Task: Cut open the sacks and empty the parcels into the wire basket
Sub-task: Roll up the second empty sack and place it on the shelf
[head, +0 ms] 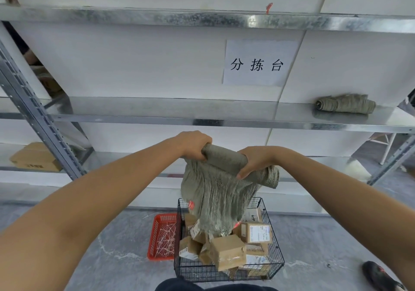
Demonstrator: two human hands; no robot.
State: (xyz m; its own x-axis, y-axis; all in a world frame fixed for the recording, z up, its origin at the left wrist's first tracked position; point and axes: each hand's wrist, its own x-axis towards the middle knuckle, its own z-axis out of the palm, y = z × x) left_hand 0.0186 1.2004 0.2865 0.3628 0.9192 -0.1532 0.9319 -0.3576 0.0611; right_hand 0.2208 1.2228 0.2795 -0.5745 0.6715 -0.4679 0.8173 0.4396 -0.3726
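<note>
Parcels [226, 249] already heap the wire basket [275, 266] at my feet. Above it, my left hand [195, 144] and right hand [256, 159] are both clenched on the upturned sack [217, 192], its mouth hanging among the boxes. Probably nearly empty; I can't see inside. Beyond, a rolled sack [345, 103] lies on the shelf [202, 116].
</note>
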